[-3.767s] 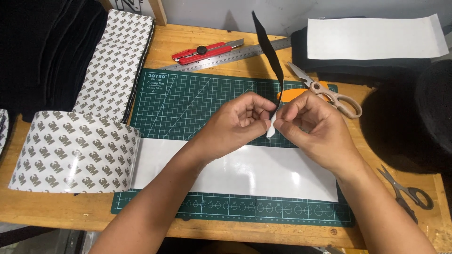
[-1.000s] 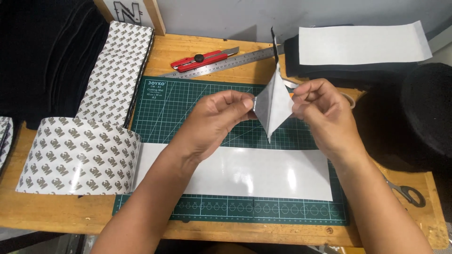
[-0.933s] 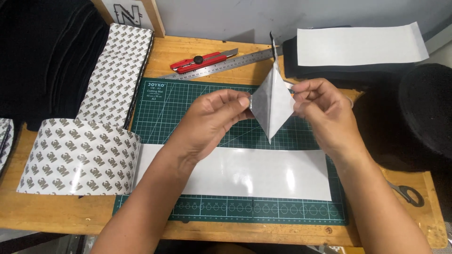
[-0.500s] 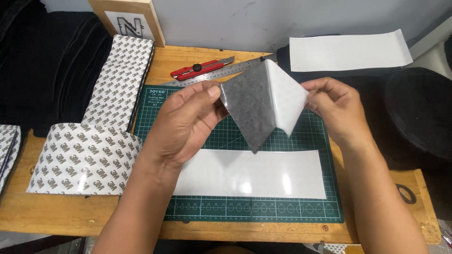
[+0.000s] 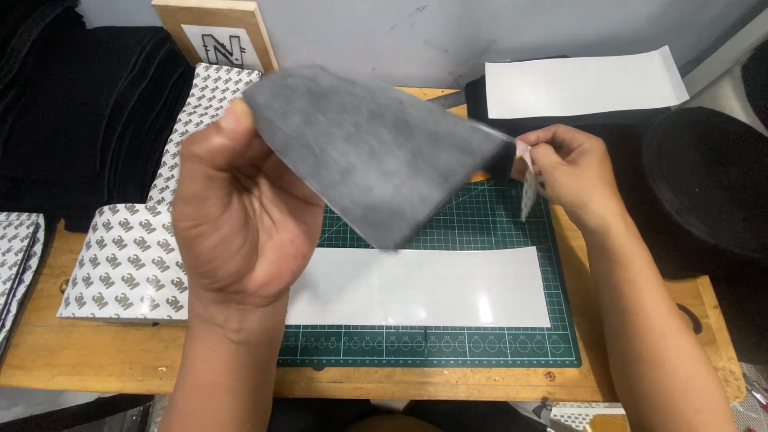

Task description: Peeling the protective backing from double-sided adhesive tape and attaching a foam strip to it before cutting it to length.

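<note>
Risk: the grey sheet (image 5: 376, 168), hanging in the air above the green cutting mat (image 5: 480, 232), is likely to fold and stick to itself if the pull goes uneven. Left hand (image 5: 236, 224) is pinching its upper corner, fingers closed. Right hand (image 5: 572, 172) is nipping the white backing strip (image 5: 528, 188) at the mat's upper right edge.

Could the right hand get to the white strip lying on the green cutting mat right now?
Probably not freely: the right hand is pinching the grey sheet at its corner. The white strip lies uncovered just below it.
</note>
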